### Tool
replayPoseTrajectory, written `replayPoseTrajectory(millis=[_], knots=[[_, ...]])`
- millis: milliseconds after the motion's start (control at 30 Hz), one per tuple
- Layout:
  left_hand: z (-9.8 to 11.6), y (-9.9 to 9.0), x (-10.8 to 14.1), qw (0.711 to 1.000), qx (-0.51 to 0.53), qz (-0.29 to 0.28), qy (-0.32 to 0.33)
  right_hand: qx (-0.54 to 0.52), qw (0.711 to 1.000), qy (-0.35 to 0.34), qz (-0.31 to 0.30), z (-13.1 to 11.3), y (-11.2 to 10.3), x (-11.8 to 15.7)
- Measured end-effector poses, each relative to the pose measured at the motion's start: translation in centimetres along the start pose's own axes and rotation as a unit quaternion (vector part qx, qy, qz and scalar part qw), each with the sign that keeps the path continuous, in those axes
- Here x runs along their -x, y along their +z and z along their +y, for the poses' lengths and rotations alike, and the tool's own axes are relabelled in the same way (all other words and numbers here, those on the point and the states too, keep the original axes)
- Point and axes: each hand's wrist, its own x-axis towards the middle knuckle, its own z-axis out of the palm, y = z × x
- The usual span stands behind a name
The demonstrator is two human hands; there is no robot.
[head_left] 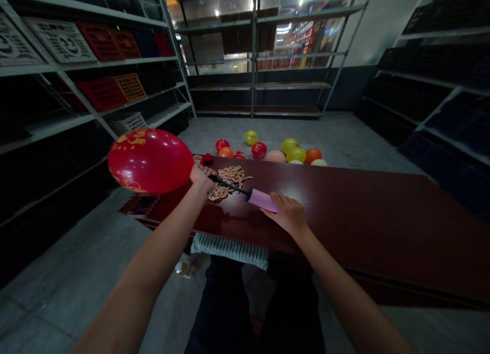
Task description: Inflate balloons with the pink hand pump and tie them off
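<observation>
A large red balloon (151,160) with yellow print is inflated at the left, above the table's end. My left hand (202,175) is closed around its neck and the black end of a hand balloon pump; the fingers hide where the two meet. The pump's black rod runs right and down to its pink barrel (262,200). My right hand (290,212) is wrapped round that barrel. A pile of beige uninflated balloons (231,178) lies on the dark red table (360,206) behind the pump.
Several inflated balloons, including a yellow balloon (296,154), lie on the floor beyond the table. A blurred dark item (142,205) is at the table's left end. A pale ribbed cloth (229,248) hangs at the front edge. Shelves with crates (101,40) stand at left.
</observation>
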Motion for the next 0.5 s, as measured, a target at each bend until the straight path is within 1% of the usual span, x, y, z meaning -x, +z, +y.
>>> replayPoseTrajectory(millis=[100,167,367,500], knots=[[1.4,0.3,-0.3,1.000,0.010,-0.008,0.018,-0.003,1.000,0.007,0.004,0.0,0.0,-0.1],[1.5,0.5,-0.1,0.999,0.016,-0.020,0.033,0.002,1.000,0.013,0.009,0.1,0.0,-0.1],[-0.7,1.6,1.7,0.998,0.032,-0.033,0.052,0.024,0.998,0.043,0.039,0.5,-0.2,0.4],[-2.9,2.8,3.3,0.996,0.024,-0.057,0.067,0.015,0.998,0.050,0.040,0.4,-0.4,0.3]])
